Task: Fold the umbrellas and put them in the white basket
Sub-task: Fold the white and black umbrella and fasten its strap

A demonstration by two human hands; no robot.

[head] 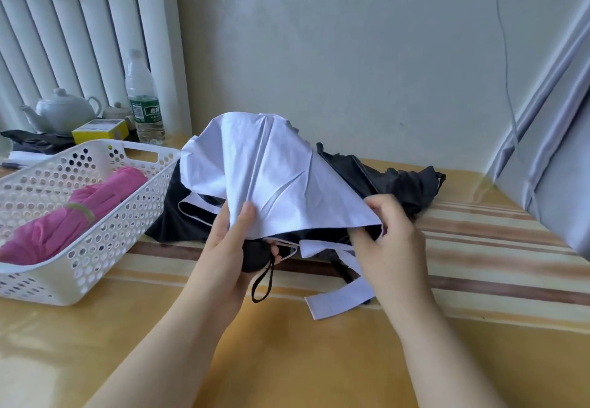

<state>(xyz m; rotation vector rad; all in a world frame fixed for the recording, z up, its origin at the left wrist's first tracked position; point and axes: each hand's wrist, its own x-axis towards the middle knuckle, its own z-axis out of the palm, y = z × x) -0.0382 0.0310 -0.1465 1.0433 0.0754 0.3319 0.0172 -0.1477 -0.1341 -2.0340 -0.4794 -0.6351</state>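
A collapsed umbrella (271, 171), pale lilac outside and black inside, lies loose and unrolled on the table's middle. My left hand (233, 248) grips its black handle and a fold of the lilac canopy, with the thumb on the cloth; a black wrist loop hangs below. My right hand (389, 241) pinches the canopy's lower right edge. Its lilac strap (338, 299) trails onto the table. A folded pink umbrella (79, 216) lies inside the white perforated basket (105, 248) at the left.
The table (287, 359) has a yellow striped glossy cover. Behind the basket stand a water bottle (142, 101), a white teapot (64, 114) and a yellow box (100, 130). A grey curtain (555, 152) hangs at the right. A wall is close behind.
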